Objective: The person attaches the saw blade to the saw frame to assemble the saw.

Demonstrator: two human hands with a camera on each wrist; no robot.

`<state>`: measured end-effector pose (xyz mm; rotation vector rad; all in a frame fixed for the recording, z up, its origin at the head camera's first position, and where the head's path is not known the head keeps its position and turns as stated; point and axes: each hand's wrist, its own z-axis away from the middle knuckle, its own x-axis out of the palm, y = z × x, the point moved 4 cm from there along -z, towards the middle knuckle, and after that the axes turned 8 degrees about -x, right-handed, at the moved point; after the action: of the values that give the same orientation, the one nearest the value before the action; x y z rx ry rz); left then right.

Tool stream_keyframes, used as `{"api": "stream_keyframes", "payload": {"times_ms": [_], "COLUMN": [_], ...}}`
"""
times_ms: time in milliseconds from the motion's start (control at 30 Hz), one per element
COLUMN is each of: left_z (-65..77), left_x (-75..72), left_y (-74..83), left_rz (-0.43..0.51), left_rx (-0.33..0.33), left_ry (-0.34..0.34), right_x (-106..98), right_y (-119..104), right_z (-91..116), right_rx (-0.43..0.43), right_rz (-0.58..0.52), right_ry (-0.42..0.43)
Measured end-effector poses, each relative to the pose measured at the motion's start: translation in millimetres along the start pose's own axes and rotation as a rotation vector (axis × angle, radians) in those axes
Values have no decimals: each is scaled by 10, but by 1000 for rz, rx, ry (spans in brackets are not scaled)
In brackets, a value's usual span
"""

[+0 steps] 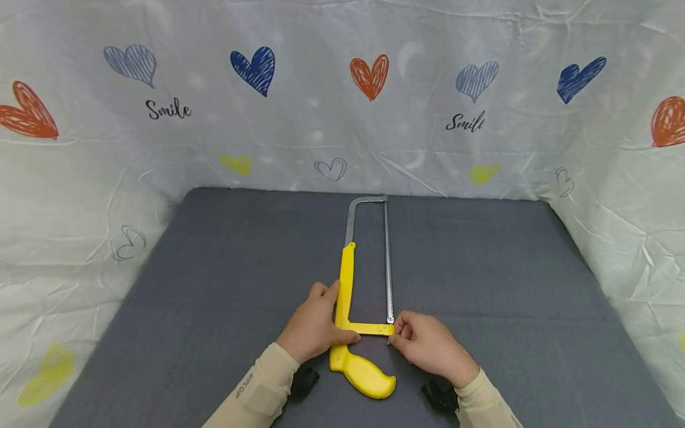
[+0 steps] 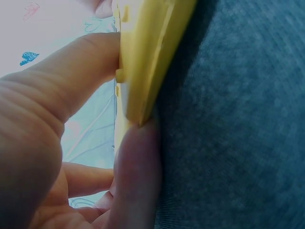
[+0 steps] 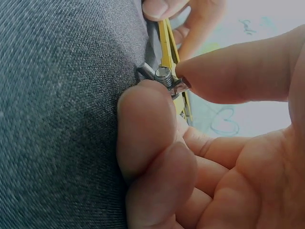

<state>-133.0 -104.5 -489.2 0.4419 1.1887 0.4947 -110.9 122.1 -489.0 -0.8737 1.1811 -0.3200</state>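
A hacksaw (image 1: 347, 285) with a yellow frame and handle lies on the grey cloth, its grey metal bow pointing away from me. Its silver blade (image 1: 388, 261) runs along the right side. My left hand (image 1: 310, 326) grips the yellow frame just above the handle, thumb by the crossbar and fingers along the outer edge. In the left wrist view, the yellow frame (image 2: 147, 57) sits between thumb and fingers. At the crossbar's right end, my right hand (image 1: 428, 345) pinches a small metal wing nut (image 3: 180, 87) on a threaded screw (image 3: 163, 75); fingertips partly hide it.
Dark grey cloth (image 1: 241, 255) covers the table. A white curtain (image 1: 299, 131) printed with hearts and "Smile" hangs behind it and along both sides. Black wrist mounts (image 1: 440, 395) sit under the forearms.
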Motion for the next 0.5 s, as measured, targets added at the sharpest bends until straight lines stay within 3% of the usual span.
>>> {"api": "stream_keyframes", "payload": {"times_ms": [500], "left_z": [-3], "left_x": [11], "left_y": [-10], "left_rz": [19], "left_rx": [2], "left_ry": [-10], "right_x": [5], "right_y": [5], "right_z": [13], "right_rx": [6], "right_rz": [-17], "right_ry": [-19]}}
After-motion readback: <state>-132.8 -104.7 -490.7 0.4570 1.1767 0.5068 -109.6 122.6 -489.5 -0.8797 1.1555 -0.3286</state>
